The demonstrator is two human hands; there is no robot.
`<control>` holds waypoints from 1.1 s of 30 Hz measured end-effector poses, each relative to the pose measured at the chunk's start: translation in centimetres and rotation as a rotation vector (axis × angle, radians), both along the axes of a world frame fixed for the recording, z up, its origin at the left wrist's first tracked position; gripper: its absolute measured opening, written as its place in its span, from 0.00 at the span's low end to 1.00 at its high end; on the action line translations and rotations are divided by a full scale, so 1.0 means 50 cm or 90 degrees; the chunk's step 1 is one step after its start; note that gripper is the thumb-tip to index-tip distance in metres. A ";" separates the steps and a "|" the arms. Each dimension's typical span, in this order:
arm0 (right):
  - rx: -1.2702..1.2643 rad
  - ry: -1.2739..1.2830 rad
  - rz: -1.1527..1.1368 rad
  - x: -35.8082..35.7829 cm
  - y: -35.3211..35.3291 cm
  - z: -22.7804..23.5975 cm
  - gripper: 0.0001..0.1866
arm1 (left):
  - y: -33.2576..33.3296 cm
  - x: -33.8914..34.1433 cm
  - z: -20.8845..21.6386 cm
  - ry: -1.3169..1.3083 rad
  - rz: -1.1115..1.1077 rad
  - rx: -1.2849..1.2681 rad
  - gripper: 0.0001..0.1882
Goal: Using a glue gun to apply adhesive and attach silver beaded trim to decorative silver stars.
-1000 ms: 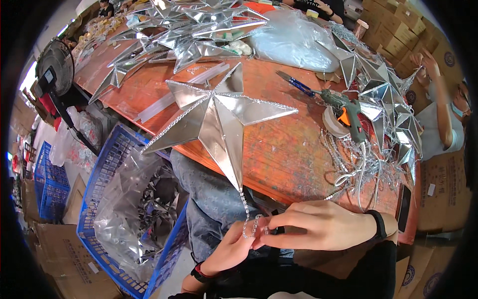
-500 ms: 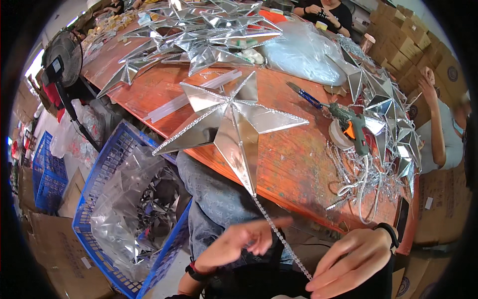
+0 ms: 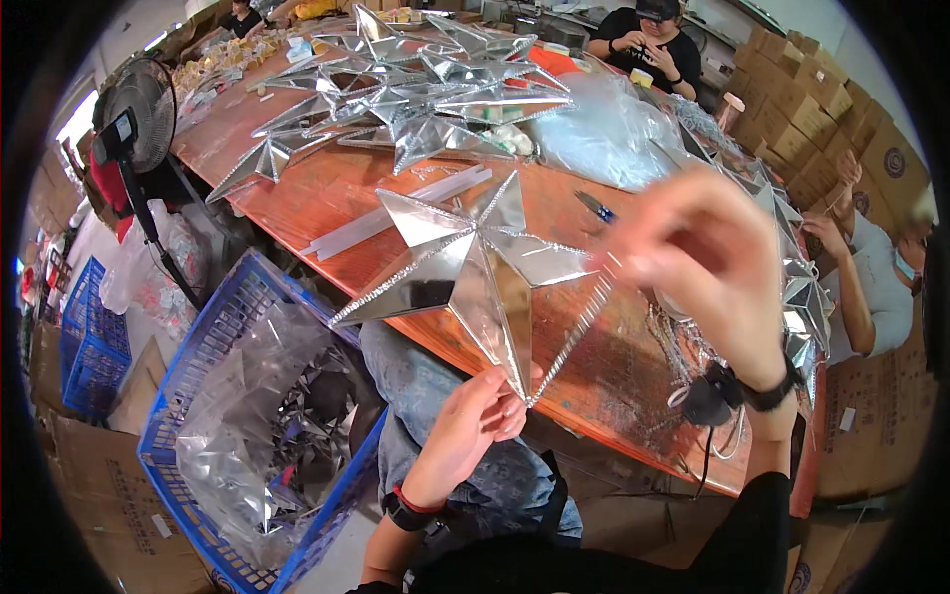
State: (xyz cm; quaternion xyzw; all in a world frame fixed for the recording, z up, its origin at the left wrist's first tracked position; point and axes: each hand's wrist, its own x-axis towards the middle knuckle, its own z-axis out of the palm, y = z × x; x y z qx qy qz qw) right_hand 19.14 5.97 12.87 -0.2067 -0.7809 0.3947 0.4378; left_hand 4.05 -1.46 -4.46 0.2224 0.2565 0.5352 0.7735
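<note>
A shiny silver star (image 3: 500,287) with bead chain along its ridges lies on the orange-red table in front of me. My left hand (image 3: 475,421) pinches its lowest point, which juts past the table edge. A strand of silver bead chain (image 3: 579,332) runs from that point up to my right hand (image 3: 703,257), which is closed on its upper end and blurred by motion. A blue-handled tool (image 3: 596,206) with a dark metal tip lies partly behind my right hand. The glue gun seen earlier is hidden there now.
A pile of finished-looking silver stars (image 3: 406,99) covers the far table. Near it lie translucent sticks (image 3: 396,213) and a clear plastic bag (image 3: 604,134). On my left stand a blue crate (image 3: 163,396) and a fan (image 3: 139,114). Co-workers sit across and at right.
My right hand has swung up and forward over the table, raising the chain's end. My left hand has moved to the star's lower point and taken hold. The star sits slightly lower right in view.
</note>
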 end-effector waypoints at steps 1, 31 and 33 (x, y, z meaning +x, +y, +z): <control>-0.065 0.021 0.018 -0.008 0.025 -0.008 0.05 | 0.000 0.004 0.003 0.005 -0.002 -0.014 0.19; -0.079 -0.083 -0.002 -0.074 0.171 -0.185 0.06 | 0.062 -0.085 0.129 1.260 0.455 0.584 0.16; -0.074 -0.086 -0.005 -0.074 0.171 -0.184 0.06 | 0.065 -0.085 0.128 1.263 0.449 0.588 0.17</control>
